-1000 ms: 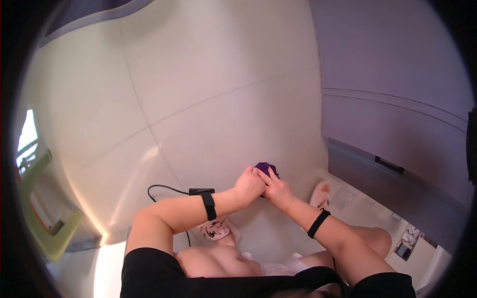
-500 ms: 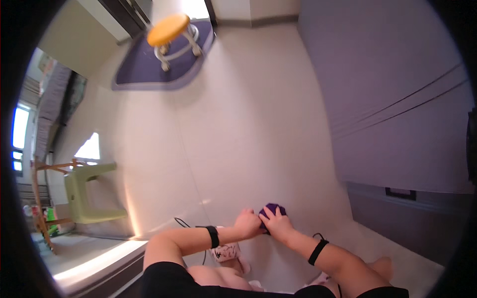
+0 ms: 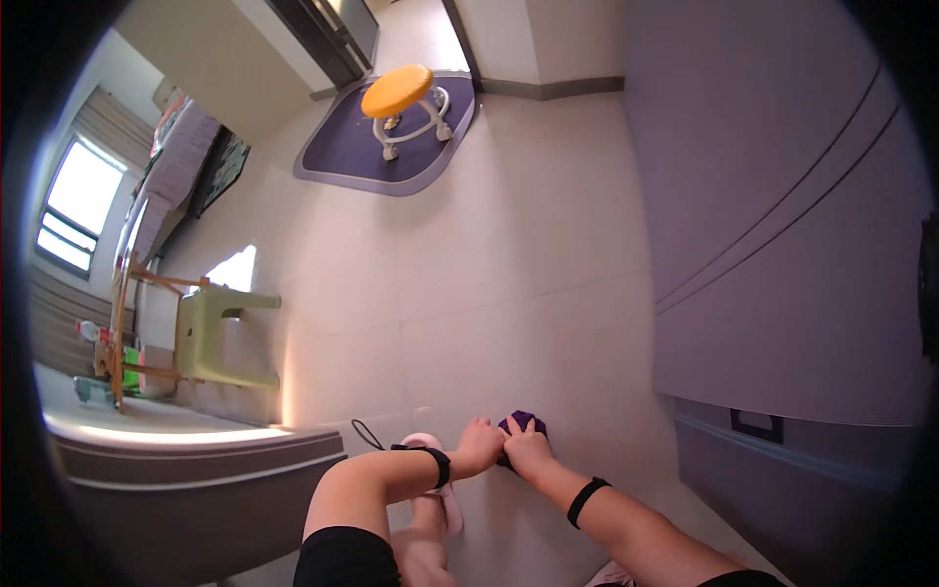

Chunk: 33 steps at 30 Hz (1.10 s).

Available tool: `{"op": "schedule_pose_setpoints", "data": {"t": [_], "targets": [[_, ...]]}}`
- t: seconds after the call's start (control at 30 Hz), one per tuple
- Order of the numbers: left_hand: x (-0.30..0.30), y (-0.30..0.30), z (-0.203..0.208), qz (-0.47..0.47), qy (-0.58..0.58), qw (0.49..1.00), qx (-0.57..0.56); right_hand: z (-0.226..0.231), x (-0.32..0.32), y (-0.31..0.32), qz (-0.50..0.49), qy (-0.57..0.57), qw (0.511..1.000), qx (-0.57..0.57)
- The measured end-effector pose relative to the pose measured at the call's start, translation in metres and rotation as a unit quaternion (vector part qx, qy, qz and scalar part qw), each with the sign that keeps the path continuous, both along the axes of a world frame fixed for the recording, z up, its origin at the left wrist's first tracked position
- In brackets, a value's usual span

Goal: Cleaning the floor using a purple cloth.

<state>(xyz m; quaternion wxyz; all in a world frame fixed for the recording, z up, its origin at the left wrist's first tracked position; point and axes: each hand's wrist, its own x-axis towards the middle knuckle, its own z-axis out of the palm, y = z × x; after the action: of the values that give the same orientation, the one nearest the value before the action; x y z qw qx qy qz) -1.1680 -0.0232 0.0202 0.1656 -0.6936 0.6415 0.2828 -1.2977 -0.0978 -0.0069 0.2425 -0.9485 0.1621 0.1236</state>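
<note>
Low in front of me, both hands meet at a small dark purple bundle (image 3: 533,422) that looks soft, like cloth; its exact kind does not show. My right hand (image 3: 528,447) is closed over its near side, fingers bent across it. My left hand (image 3: 479,446) is closed at its left edge, with the fingertips partly hidden against the bundle. Each forearm wears a black strap, and a thin black cord (image 3: 366,433) loops out beside the left one. Below the hands, a pink slipper (image 3: 452,514) shows on my foot.
A large grey-purple cabinet (image 3: 753,245) lines the right side. A green plastic stool (image 3: 201,338) stands left beside a wooden frame (image 3: 121,323). Farther off, a yellow-topped wheeled stool (image 3: 398,91) rests on a dark mat (image 3: 333,157). A ledge (image 3: 205,470) edges the lower left.
The view has shifted, so the room's things sit farther right on the left side. Both hands stay on the purple bundle, with the right-hand fingers drawn closer to the left hand.
</note>
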Motion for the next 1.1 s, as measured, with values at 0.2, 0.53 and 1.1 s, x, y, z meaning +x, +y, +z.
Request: {"op": "schedule_pose_setpoints", "data": {"t": [0.2, 0.53, 1.1], "targets": [[-0.012, 0.001, 0.007, 0.091, -0.013, 0.995, -0.025, -0.006, 0.001, -0.002, -0.002, 0.005, 1.0, 0.023], [-0.034, 0.011, -0.001, 0.217, -0.049, 0.971, -0.091, -0.009, 0.0, -0.001, -0.021, -0.054, 0.998, 0.028], [-0.025, 0.015, -0.016, 0.149, -0.059, 0.982, -0.102, -0.009, -0.001, -0.001, -0.022, -0.07, 0.997, 0.0]]}}
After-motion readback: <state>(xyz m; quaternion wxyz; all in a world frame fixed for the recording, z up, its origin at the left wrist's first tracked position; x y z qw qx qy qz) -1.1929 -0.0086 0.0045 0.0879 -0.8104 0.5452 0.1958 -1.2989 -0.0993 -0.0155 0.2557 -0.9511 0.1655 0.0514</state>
